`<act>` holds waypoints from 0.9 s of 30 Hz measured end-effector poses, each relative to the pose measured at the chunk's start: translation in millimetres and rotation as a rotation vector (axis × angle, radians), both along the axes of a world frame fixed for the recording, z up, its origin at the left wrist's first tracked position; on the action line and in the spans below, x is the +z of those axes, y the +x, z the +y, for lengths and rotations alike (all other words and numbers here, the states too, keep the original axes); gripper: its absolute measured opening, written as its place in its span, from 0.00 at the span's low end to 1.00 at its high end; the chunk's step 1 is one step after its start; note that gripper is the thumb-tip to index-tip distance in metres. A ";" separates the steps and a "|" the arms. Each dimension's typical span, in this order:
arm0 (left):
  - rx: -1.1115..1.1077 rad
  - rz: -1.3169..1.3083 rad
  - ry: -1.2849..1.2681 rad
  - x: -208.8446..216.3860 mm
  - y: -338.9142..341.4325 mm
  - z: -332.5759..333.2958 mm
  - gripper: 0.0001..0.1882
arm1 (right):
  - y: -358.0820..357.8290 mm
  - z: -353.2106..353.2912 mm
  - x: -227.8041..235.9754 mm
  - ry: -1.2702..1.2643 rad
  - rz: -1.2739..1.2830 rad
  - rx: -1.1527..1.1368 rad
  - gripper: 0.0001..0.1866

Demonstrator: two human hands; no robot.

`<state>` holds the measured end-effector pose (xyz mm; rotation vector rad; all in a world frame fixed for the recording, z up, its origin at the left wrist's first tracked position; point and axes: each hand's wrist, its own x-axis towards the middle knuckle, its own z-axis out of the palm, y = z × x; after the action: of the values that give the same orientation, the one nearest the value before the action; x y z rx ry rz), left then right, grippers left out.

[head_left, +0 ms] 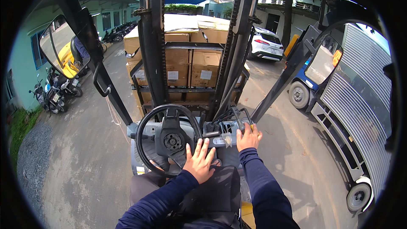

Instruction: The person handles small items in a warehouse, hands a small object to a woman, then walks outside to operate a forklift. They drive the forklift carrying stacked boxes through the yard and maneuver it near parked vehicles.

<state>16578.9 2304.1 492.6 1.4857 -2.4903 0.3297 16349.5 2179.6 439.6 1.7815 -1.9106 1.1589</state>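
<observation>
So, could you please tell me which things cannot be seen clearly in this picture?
In the head view:
Left fingers: whether they touch the steering wheel is unclear; they cover that spot.
Levers: partly covered by the right fingers.
Paper labels: too small to read.
Boxes: parts hidden behind the black mast.
Truck: rear end cut off by the dark lens edge.

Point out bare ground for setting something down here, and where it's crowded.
Open pavement lies between the left post and the parked motorbikes; another strip between the right post and silver-sided truck. Crowded: steering wheel with left hand, levers with right hand, boxes ahead.
</observation>
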 end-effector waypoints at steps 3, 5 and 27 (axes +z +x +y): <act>0.032 0.049 -0.011 1.5 -8.4 -10.4 0.48 | -11.5 -16.3 -5.5 -0.040 0.002 0.026 0.26; 0.038 0.074 0.011 4.3 -12.6 -14.9 0.49 | -18.4 -24.6 -7.5 -0.055 -0.007 0.018 0.26; -0.010 0.075 -0.099 -20.8 -80.7 -114.3 0.37 | -66.6 -157.4 -36.3 0.024 -0.129 0.216 0.30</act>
<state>16498.2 2189.7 471.8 1.4198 -2.3865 0.3823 16282.9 2022.2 403.3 2.0120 -1.8429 1.3584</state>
